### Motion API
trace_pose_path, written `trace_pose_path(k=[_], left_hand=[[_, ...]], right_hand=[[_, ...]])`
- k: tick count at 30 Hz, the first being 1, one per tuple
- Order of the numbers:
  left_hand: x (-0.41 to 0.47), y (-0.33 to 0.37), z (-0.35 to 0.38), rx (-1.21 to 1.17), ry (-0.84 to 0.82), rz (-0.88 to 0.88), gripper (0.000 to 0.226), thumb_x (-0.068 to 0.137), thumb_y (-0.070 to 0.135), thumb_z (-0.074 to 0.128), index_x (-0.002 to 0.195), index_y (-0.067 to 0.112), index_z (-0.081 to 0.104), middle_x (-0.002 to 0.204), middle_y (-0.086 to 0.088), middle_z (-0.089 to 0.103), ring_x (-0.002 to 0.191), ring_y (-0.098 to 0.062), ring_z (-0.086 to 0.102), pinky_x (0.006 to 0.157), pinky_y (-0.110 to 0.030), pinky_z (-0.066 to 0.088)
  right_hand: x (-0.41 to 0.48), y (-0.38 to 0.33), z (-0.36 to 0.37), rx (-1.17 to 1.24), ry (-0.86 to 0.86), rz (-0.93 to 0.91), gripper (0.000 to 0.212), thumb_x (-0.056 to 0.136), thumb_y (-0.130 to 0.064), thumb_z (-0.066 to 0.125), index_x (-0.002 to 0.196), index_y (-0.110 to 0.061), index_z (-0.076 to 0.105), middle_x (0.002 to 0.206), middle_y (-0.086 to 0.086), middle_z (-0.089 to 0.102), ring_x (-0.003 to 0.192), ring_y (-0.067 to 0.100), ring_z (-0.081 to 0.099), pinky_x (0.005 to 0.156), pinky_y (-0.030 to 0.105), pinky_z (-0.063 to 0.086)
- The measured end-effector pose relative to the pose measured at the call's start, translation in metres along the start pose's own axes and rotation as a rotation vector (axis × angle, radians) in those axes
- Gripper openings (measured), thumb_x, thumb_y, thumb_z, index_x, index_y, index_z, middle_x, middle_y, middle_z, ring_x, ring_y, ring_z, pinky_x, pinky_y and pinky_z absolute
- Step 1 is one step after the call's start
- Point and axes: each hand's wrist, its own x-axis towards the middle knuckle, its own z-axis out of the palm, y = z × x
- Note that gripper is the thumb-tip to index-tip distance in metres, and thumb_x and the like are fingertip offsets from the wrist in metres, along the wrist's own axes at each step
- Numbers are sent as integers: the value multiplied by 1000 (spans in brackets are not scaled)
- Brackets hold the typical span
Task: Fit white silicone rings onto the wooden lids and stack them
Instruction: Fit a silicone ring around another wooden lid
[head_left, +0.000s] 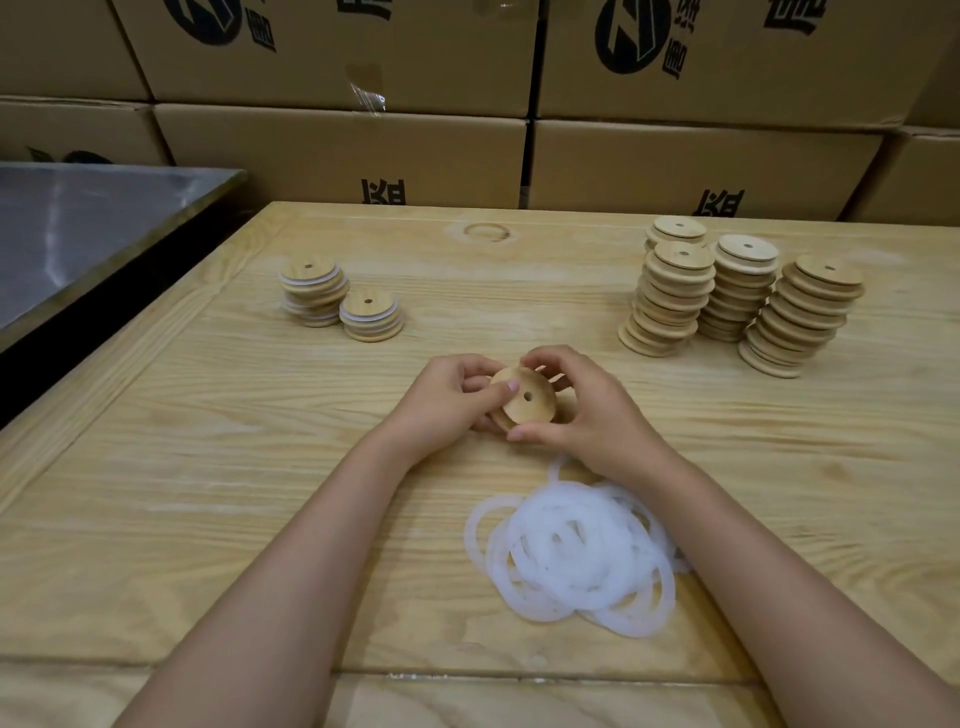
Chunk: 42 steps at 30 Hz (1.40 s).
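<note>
I see 1 wooden lid (525, 402) held tilted above the tabletop (208, 467). The left hand (447, 402) and right hand (589, 413) curl their fingers (535, 432) round its rim. The white rings (571, 556) lie piled just nearer me, with 2 ringed stacks (340, 301) beyond on the left and 4 bare stacks (737, 296) on the right.

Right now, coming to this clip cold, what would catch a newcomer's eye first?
The left hand and right hand grip one wooden lid at centre. A tangled pile of white rings lies nearer the person, and tall stacks of bare lids stand far right, with two short ringed stacks far left.
</note>
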Motion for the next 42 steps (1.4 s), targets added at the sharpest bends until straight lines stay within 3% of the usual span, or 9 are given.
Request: trace_pose_path(k=[3, 5, 7, 11, 18, 24, 29, 37, 42], left_hand=[[2, -2, 0, 10, 12, 4, 11, 90, 10, 61, 93, 20, 63, 74, -2, 72, 65, -13, 69, 62, -22, 57], [2, -3, -1, 18, 14, 11, 13, 90, 12, 61, 89, 25, 62, 70, 4, 72, 62, -9, 68, 58, -18, 54], [2, -3, -2, 18, 9, 18, 14, 91, 12, 61, 88, 26, 61, 67, 7, 71, 60, -6, 66, 56, -16, 52], [3, -4, -1, -3, 4, 25, 14, 91, 11, 60, 89, 25, 61, 68, 7, 71, 62, -7, 67, 57, -16, 53], [3, -4, -1, -9, -4, 41, 12, 91, 7, 60, 96, 18, 61, 70, 1, 69, 63, -5, 66, 58, -17, 53], [2, -5, 0, -35, 4, 107, 15, 92, 4, 56, 104, 12, 58, 82, -5, 69, 72, -5, 66, 63, -21, 55], [1, -5, -1, -18, 4, 179, 19, 92, 6, 56, 106, 19, 58, 91, -4, 71, 81, -11, 67, 69, -29, 57], [1, -4, 0, -76, 13, 225, 22, 90, -1, 56, 103, 17, 58, 91, -8, 70, 86, -24, 66, 82, -46, 55], [-1, -2, 5, -68, -19, 219, 23, 91, -4, 54, 102, 16, 57, 90, -8, 69, 83, -17, 66, 78, -38, 56]], right_hand=[[3, 5, -12, 157, -20, 97, 55, 74, -15, 79, 120, -30, 52, 111, -9, 61, 100, 8, 60, 89, 21, 49], [2, 12, -28, 152, -24, 169, 35, 79, -14, 75, 109, -25, 61, 109, -3, 64, 104, 17, 61, 95, 33, 49], [-1, 17, -44, 70, -148, 200, 20, 74, -26, 77, 93, -28, 70, 114, -7, 63, 112, 11, 58, 103, 31, 43], [-7, 17, -54, -73, -469, 181, 28, 59, -47, 76, 86, -42, 71, 131, -22, 45, 130, 0, 35, 111, 25, 23], [-8, 17, -53, -98, -491, 187, 13, 77, -21, 77, 78, -31, 69, 132, -20, 40, 131, 1, 31, 109, 23, 29], [-9, 8, -47, 159, -284, 144, 13, 87, -2, 62, 80, -13, 60, 105, 6, 64, 99, 16, 62, 89, 24, 49], [-5, -3, -34, 389, -29, 28, 14, 90, 8, 53, 87, -6, 52, 71, 6, 60, 66, 9, 59, 65, 19, 49], [-1, -9, -13, 315, 297, -33, 20, 83, -4, 68, 77, -23, 65, 73, -10, 68, 70, 5, 61, 63, 18, 46], [2, -11, -6, 327, 366, -14, 22, 82, -2, 69, 74, -22, 65, 91, -4, 63, 84, -1, 58, 67, 13, 46]])
